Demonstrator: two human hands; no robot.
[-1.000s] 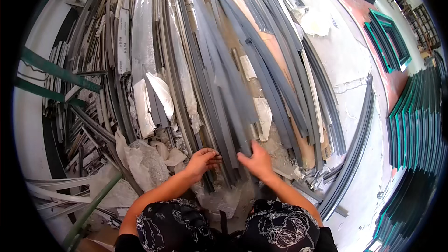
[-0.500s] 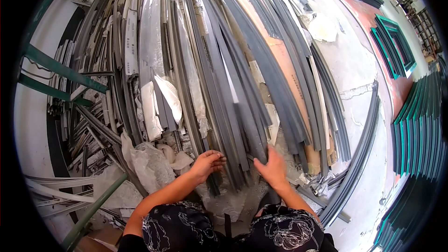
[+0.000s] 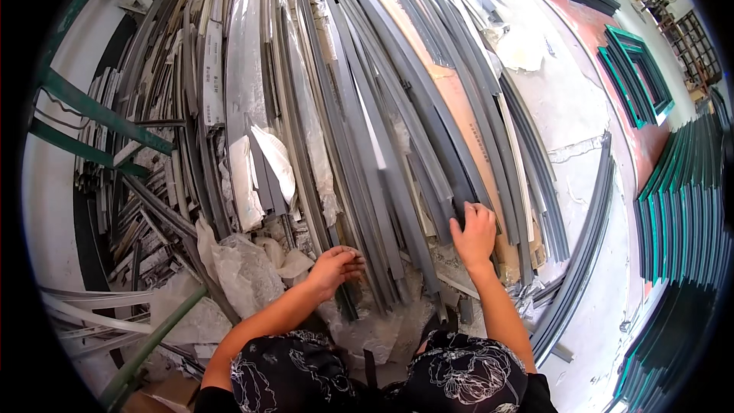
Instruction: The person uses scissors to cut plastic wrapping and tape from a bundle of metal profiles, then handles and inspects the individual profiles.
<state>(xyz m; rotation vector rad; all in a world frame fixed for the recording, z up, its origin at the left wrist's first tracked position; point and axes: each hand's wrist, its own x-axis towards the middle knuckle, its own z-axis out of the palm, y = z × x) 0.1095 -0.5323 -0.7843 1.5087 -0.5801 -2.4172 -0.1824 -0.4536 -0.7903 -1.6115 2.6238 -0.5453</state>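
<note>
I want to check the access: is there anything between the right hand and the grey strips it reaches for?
Nothing visible. The right hand already lies on the long grey strips, fingers over one strip's edge. The left hand touches the lower ends of the same pile, beside crumpled plastic wrap.
</note>
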